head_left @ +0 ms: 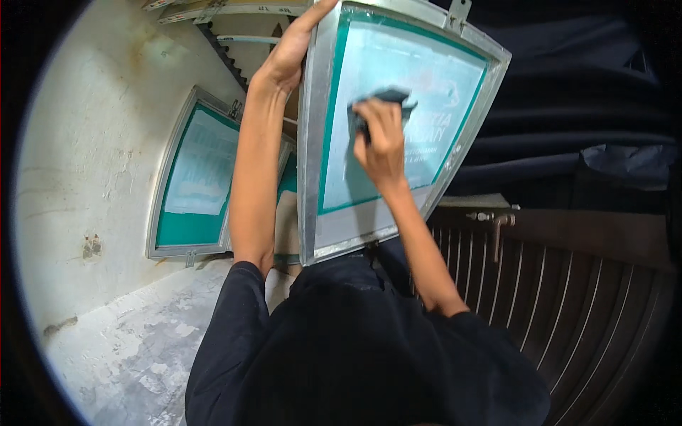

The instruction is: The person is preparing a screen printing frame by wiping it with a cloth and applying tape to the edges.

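Observation:
In front of me stands a metal-framed printing screen (455, 145), tilted, with a green border around a pale mesh that bears faint lettering. My left hand (290, 53) grips the upper left side of its frame; part of the fingers is hidden behind the edge. Against the mesh, left of the lettering, my right hand (383, 138) presses a dark cloth (392, 96). The fingers are bent round the cloth, and its folded edge sticks out above them.
Another green-and-pale screen (195, 184) leans by the stained white wall (85, 156) at left. More frames (234, 10) are stacked at the top. Black sheeting (561, 92) hangs at right, above a dark slatted panel (561, 284) with a brown handle (497, 238). The floor (142, 355) is blotchy grey.

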A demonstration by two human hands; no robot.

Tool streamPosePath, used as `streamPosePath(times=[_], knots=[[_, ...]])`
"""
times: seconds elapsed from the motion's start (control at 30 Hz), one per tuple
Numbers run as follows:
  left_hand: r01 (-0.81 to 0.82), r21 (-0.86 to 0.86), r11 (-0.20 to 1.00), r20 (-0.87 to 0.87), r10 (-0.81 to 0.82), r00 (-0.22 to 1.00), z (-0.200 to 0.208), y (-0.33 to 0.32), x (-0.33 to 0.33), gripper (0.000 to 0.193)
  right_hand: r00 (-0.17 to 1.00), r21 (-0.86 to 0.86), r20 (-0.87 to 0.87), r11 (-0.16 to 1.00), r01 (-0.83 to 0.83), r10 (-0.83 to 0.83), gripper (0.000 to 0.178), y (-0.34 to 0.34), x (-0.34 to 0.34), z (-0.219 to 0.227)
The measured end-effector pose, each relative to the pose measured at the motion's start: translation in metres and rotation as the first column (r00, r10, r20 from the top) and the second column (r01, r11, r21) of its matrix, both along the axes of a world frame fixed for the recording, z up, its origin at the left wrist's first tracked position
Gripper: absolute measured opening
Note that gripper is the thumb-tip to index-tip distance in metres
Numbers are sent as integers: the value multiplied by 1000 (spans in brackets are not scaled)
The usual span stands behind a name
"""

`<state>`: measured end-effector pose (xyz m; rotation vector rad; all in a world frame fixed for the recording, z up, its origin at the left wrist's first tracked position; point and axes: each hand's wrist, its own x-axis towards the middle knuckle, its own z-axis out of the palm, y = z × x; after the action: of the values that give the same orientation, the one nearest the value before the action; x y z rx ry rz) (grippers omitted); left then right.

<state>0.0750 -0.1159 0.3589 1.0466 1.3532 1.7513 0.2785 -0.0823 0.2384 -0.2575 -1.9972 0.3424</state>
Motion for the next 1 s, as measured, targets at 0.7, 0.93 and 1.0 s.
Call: streamPosePath(times=[0.7, 0.93, 1.0], knots=[[184, 74, 980, 323, -198, 925, -10, -10, 10, 56, 994, -101, 94, 994, -37, 46, 49, -38, 21, -47], [240, 101, 965, 319, -260, 911, -14, -6, -4, 56, 998, -47, 67, 999, -1, 4, 48, -29, 9, -34], [241, 112, 964, 305, -264, 915, -12, -4, 2, 56, 999, -83, 31, 996, 26, -23, 46, -33, 10, -36]])
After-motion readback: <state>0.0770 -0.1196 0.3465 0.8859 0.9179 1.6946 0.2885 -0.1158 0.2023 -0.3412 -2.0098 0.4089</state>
